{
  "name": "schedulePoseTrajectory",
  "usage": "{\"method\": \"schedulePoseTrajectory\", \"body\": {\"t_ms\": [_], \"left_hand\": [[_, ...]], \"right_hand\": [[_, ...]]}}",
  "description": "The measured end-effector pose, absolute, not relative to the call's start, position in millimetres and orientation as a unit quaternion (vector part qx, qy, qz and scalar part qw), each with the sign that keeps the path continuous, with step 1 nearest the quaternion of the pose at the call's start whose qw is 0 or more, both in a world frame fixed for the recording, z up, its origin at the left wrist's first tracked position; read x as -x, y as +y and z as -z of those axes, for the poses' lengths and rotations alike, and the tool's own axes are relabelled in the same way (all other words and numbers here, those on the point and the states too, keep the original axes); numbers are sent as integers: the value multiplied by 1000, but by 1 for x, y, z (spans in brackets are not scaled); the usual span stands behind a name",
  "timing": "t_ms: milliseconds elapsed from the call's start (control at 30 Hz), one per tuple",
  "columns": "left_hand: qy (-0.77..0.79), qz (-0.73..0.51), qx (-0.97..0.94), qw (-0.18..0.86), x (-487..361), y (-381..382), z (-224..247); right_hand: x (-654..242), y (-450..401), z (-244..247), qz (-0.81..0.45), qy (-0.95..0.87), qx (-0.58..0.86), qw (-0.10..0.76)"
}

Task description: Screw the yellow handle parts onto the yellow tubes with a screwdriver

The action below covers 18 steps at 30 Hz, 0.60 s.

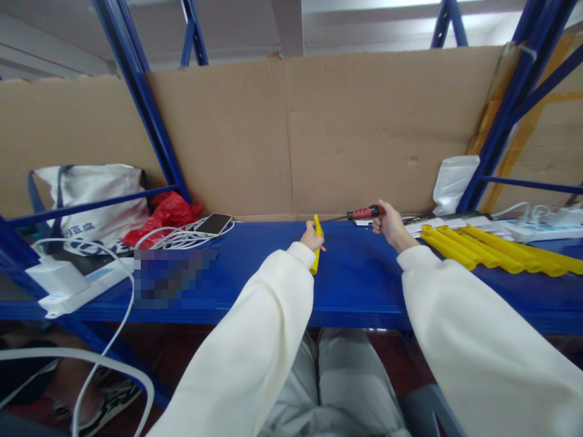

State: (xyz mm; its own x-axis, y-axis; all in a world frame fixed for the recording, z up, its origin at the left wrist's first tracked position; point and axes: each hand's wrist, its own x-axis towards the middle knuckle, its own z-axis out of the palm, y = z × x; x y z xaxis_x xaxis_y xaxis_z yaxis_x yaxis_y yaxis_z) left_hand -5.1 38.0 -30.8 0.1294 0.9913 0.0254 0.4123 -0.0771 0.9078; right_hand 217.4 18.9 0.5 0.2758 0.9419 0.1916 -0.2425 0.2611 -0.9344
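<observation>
Over at the left, a cloth bag (98, 182) and a red plastic bag (168, 213), contents hidden; a white pouch (453, 182) leans at the worktop's (359, 291) back right. And the hands are apart! The left hand (312, 238) is clamped on a yellow piece (316, 260) mid-worktop, long axis running back edge to front edge. The right hand (389, 224) grips the screwdriver (364, 212) by its handle near the back edge, shaft pointing left at that piece; tip contact, can't tell. More yellow pieces (501, 250) lie side by side at right. Room to move between the forearms, right to the front edge.
</observation>
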Motion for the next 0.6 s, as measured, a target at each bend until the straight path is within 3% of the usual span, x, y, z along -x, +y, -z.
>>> {"method": "schedulePoseTrajectory", "body": {"t_ms": [600], "left_hand": [[550,-362,-638,399,5,40,32]], "right_hand": [[-217,19,1,-398,-412,430,697]]}}
